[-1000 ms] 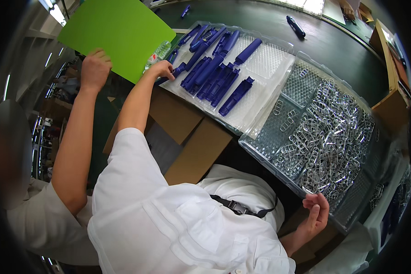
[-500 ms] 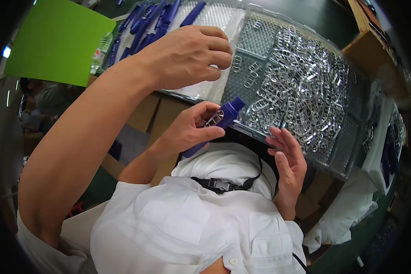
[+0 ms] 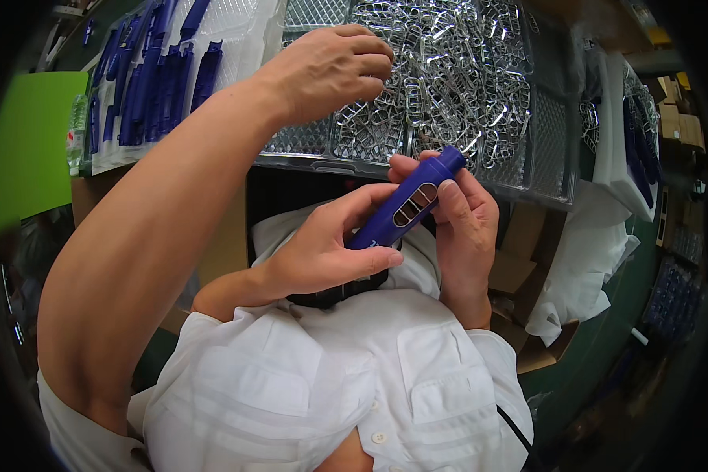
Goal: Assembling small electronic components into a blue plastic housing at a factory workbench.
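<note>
A blue-purple pen-shaped plastic housing (image 3: 387, 214) lies slantwise between my two hands, its narrower end up and to the right. Set in its long oval window is a silver metal frame (image 3: 414, 206) with crossbars. My left hand (image 3: 315, 248) is closed around the lower end, thumb on the near side. With thumb and fingers, my right hand (image 3: 466, 232) grips the upper end near the neck. Just beyond is a clear plastic tray (image 3: 554, 134) heaped with small silver metal frames (image 3: 448, 71).
Another person's hand (image 3: 322, 75) reaches in from the left over the tray's near left part. Several blue-purple housings (image 3: 165, 86) lie on clear plastic at the far left, beside a clear bottle (image 3: 76, 130) and a green panel (image 3: 31, 149). Cardboard (image 3: 519, 248) and white sheeting (image 3: 578, 259) sit at the right.
My right hand, apart before, has come to the housing and now grips its upper end. The housing has moved right, its window turned more into view. The whole view has shifted.
</note>
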Demonstrator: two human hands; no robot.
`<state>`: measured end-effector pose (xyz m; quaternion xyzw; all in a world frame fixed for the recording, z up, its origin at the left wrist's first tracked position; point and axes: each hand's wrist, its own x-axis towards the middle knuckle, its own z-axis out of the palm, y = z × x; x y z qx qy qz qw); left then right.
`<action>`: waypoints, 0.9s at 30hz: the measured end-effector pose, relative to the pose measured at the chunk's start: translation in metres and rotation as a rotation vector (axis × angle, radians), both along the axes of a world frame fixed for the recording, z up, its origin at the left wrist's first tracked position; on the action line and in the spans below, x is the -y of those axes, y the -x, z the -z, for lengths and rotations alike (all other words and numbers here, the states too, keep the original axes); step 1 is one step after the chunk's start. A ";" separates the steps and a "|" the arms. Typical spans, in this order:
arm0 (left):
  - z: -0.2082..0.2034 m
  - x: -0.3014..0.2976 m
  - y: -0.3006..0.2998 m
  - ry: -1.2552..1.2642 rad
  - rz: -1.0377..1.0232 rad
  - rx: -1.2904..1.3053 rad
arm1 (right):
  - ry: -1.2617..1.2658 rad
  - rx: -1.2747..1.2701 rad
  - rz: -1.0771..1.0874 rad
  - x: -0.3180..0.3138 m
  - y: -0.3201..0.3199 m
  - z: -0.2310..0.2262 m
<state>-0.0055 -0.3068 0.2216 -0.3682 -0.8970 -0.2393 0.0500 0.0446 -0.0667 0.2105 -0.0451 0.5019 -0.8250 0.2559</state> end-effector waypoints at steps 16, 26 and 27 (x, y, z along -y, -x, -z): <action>-0.010 -0.046 -0.117 -1.304 -0.333 1.468 | 0.006 -0.050 -0.050 -0.004 0.003 -0.006; -0.005 -0.051 -0.112 -1.263 -0.348 1.404 | 0.040 -0.074 -0.045 -0.004 0.002 -0.006; -0.004 -0.052 -0.112 -1.264 -0.347 1.406 | 0.041 -0.086 -0.051 -0.003 0.002 -0.005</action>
